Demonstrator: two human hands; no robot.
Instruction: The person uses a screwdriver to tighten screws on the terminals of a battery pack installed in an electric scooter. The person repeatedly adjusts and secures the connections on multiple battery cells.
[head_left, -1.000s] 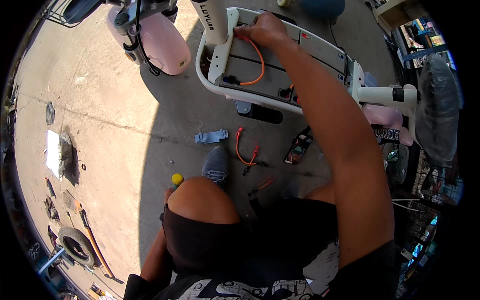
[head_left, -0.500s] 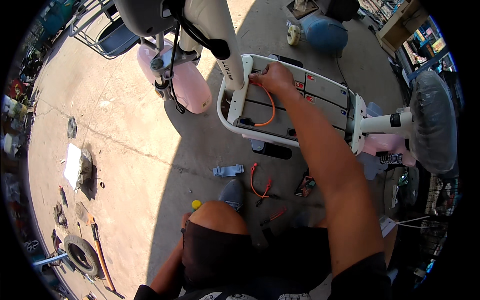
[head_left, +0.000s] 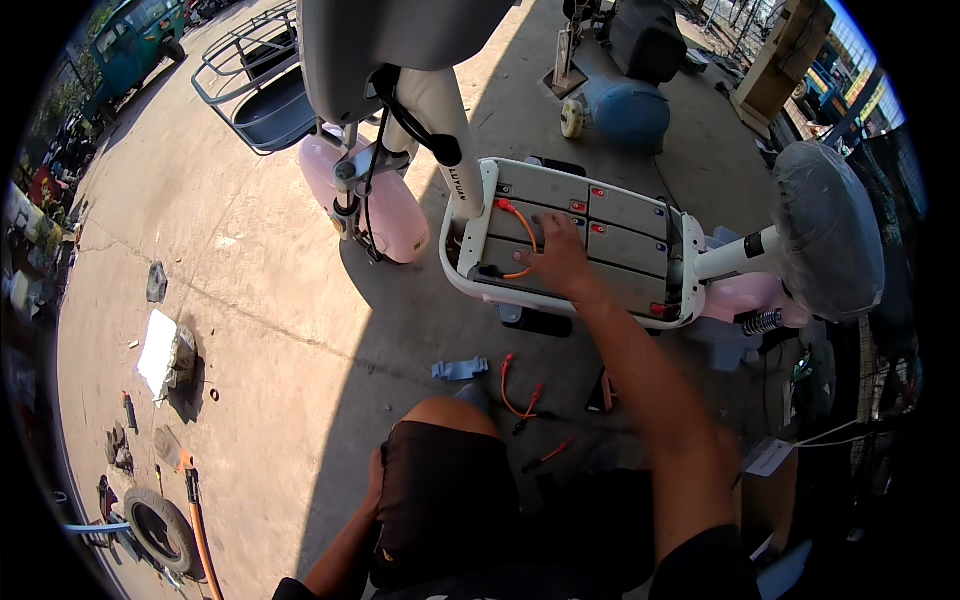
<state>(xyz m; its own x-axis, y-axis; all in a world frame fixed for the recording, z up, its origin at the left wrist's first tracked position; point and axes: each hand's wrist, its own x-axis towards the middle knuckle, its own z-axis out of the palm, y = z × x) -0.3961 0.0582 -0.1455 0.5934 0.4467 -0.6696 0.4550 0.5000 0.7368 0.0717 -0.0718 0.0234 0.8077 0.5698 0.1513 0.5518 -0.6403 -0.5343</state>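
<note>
An electric scooter stands with its floor compartment uncovered, showing several grey battery blocks (head_left: 625, 213) inside a white frame (head_left: 590, 304). An orange cable (head_left: 534, 232) curves over the front blocks, with a red cap at one end and a black cap at the other. Above the blocks, beside this cable, is my right hand (head_left: 560, 258), open with its fingers apart; whether it touches the cable is unclear. Down by my left knee hangs my left hand (head_left: 375, 482), its fingers mostly hidden behind the leg.
On the ground before me lie a blue-grey plastic bracket (head_left: 460, 369), an orange cable with red ends (head_left: 512, 393) and a shorter red cable (head_left: 548, 455). The scooter's plastic-wrapped seat (head_left: 835, 230) rises at right. A blue tank (head_left: 627, 112) stands behind. Far left is a tyre (head_left: 160, 530).
My right hand has left the cable's red-capped end and come nearer me, its fingers spreading. The yellow thing by my left knee has gone from sight. The view has shifted.
</note>
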